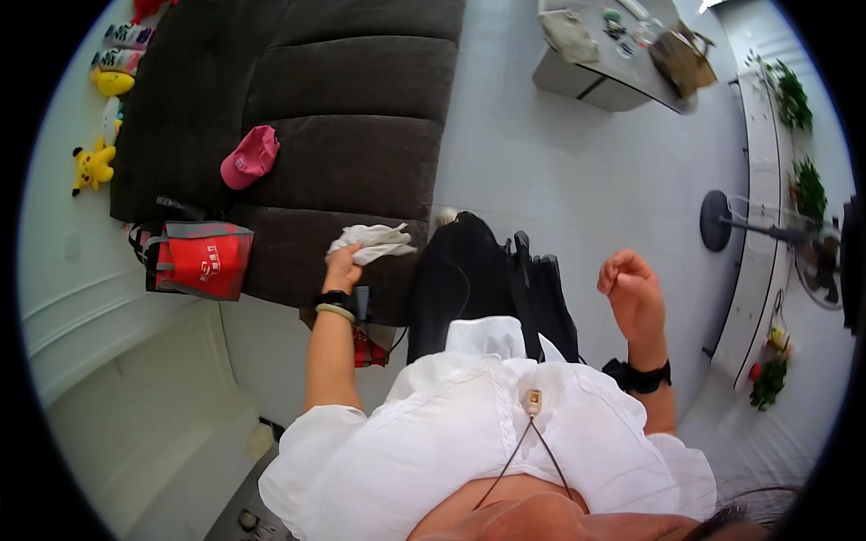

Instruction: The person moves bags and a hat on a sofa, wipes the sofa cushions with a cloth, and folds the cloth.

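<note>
A crumpled white cloth is in my left hand, just over the near end of the dark sofa. My left fingers close on its left end, and the rest spreads to the right. My right hand is raised over the pale floor at the right, away from the sofa. Its fingers are curled inward, and nothing shows in them. A pink cap lies on the sofa, and a red and grey bag is at its near left corner.
Plush toys line the sofa's left side. A table with bags stands at the upper right. A standing fan and a long white cabinet with plants are at the right. A small red item is beside the sofa's near end.
</note>
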Tool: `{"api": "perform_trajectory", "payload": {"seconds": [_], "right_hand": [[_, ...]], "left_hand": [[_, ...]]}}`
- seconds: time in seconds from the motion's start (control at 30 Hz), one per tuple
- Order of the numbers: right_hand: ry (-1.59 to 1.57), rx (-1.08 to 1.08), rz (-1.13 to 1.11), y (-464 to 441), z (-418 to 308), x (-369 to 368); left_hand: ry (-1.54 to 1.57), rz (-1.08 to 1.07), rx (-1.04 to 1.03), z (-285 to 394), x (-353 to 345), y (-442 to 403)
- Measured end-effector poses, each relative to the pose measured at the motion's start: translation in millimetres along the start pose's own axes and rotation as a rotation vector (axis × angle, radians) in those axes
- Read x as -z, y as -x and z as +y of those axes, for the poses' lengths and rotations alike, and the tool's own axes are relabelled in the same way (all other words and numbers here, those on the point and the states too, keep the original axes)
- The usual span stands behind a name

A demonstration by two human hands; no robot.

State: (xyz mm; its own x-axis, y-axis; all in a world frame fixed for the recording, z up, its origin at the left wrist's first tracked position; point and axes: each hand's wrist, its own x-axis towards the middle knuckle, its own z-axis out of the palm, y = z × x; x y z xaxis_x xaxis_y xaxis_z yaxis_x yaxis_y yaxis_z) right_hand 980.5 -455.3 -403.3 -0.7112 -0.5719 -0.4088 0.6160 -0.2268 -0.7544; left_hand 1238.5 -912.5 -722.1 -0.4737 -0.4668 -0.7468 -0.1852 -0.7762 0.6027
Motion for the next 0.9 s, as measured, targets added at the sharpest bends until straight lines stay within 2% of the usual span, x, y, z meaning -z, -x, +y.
{"api": "perform_trajectory", "payload": {"seconds": [0.07,0.13,0.23,0.3,0.4,0.47,0.5,0.53,0.6,0.67,0.7,0.77,0.8,0.87,0.9], "right_hand": [[0.064,-0.16,0.155,-33,26,20],[0.181,-0.286,0.305,-63,43,26],[0.269,-0.426,0.386,-100,56,14],[0.369,-0.528,0.387,-128,56,-1],[0.487,-0.599,0.384,-167,61,-17],[0.567,-0.609,0.415,-189,66,-23],[0.577,-0.624,0.424,-196,66,-27],[0.589,-0.643,0.426,-203,67,-31],[0.615,-0.695,0.405,-219,75,-43],[0.636,-0.731,0.374,-239,87,-55],[0.641,-0.737,0.335,-248,91,-65],[0.661,-0.732,0.268,-268,95,-86],[0.674,-0.693,0.239,-279,93,-93],[0.691,-0.665,0.172,-290,92,-109],[0.678,-0.652,0.135,-298,94,-109]], "left_hand": [[-0.238,0.395,0.006,57,17,-24],[-0.274,0.238,-0.328,93,40,-50],[-0.396,0.598,-0.334,144,27,-71],[-0.281,0.46,-0.32,128,119,-151],[-1.069,0.597,-0.218,115,122,-203],[-1.453,0.539,-0.058,77,122,-253],[-1.498,0.58,-0.184,65,87,-250],[-1.591,0.635,-0.144,56,36,-236],[-1.208,0.408,-0.158,-6,-16,-224],[-0.9,0.203,-0.033,-66,-94,-169],[-0.993,-0.076,0.156,-93,-126,-151],[-0.395,-0.296,0.426,-118,-167,-103],[0.146,-0.331,0.456,-132,-179,-95],[0.257,-0.337,0.411,-110,-177,-102],[0.388,-0.345,0.362,-74,-166,-107]]}}
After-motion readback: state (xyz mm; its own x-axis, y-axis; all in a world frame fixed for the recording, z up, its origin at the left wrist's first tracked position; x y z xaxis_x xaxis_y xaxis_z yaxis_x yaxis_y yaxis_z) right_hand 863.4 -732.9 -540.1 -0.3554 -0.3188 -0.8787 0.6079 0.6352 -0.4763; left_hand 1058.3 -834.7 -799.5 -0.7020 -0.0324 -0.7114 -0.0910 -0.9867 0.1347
